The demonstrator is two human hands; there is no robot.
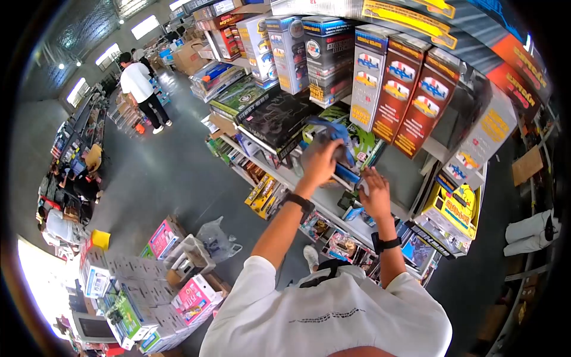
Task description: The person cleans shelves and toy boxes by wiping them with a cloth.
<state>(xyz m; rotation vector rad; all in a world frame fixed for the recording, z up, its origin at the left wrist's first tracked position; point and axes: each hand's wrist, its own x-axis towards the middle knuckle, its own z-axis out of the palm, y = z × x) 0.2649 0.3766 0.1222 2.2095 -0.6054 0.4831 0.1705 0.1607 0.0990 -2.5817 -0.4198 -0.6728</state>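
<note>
My left hand (323, 165) is closed over a blue-and-grey item (340, 134), smeared and partly covered by the hand, so its kind is unclear. This item is on the shelf, in front of a green-and-black box (365, 143). To its right, my right hand (376, 195) has its fingers extended near the shelf's front edge and appears to hold nothing. Left of the hands lies a flat black box (278, 119). Tall brown toy boxes (410, 86) stand upright behind my right hand.
Boxed goods fill the upper shelf, and a yellow box (455, 208) sits at right. Below are smaller packages (342, 247). Stacked cartons (140, 285) and a clear plastic bag (217, 239) are on the floor at left. A person in a white top (137, 82) stands in the aisle.
</note>
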